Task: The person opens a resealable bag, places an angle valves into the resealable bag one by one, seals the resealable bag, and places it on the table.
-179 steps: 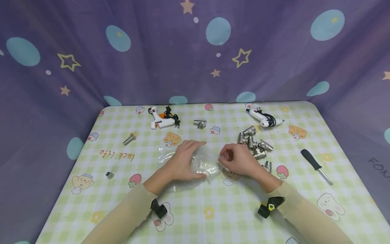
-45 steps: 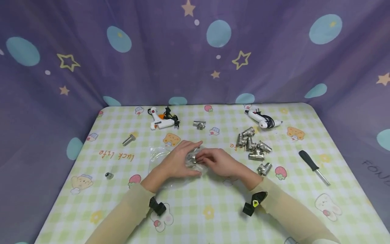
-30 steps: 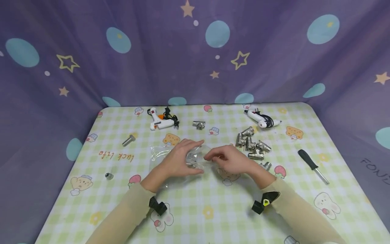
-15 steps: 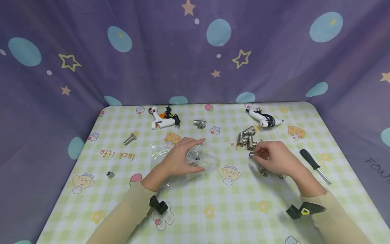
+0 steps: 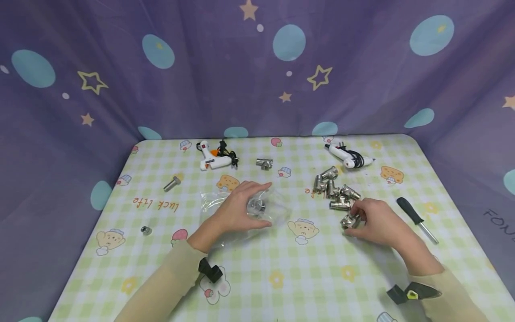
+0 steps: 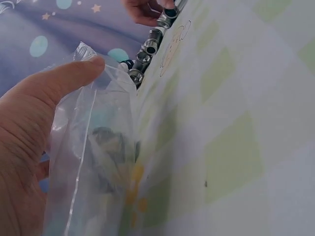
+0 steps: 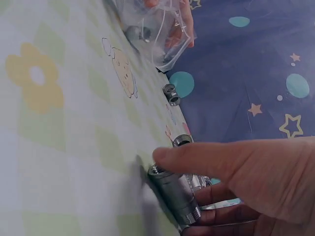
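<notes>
My left hand (image 5: pixel 237 208) holds a clear plastic bag (image 5: pixel 277 210), thumb and index finger spread wide at its mouth. A metal tee fitting (image 5: pixel 257 206) shows through the film inside the bag. In the left wrist view the thumb lies over the bag (image 6: pixel 88 162). At the right my right hand (image 5: pixel 380 222) grips another metal tee fitting (image 5: pixel 348 222) between thumb and fingers. The right wrist view shows this fitting (image 7: pixel 172 194) low over the cloth, the fingers curled behind it.
Several more tee fittings (image 5: pixel 333 188) are clustered just behind my right hand. A single fitting (image 5: pixel 264 163) and two white glue guns (image 5: pixel 217 162) (image 5: pixel 349 157) lie farther back. A screwdriver (image 5: pixel 416 219) is at the right; a bolt (image 5: pixel 172 184) and small metal nut (image 5: pixel 146 230) at the left.
My right hand has left the bag's mouth, where it had a metal fitting, and moved right to the loose fittings, then slightly toward me. The left hand has stayed at the bag.
</notes>
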A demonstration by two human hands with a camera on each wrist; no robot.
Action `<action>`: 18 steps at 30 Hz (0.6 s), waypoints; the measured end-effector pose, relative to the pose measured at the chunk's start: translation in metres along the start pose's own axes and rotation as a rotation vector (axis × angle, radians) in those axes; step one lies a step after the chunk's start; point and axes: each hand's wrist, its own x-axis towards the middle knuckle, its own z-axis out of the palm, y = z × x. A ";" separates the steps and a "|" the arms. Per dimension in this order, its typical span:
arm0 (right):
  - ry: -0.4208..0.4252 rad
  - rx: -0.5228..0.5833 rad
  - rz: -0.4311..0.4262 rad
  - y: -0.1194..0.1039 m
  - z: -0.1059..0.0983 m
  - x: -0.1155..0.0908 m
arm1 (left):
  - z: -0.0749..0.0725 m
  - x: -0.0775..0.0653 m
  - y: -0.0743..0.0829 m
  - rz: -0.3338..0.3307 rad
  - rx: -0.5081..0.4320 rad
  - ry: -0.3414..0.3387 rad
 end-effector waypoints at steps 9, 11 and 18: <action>-0.013 0.044 -0.049 -0.006 -0.011 0.004 | 0.002 0.000 0.003 -0.033 0.026 -0.030; 0.003 0.069 -0.075 -0.010 -0.013 0.007 | 0.002 0.001 0.003 -0.034 0.030 -0.032; 0.085 0.191 -0.119 -0.026 -0.016 0.030 | 0.003 0.001 0.000 -0.017 0.037 -0.027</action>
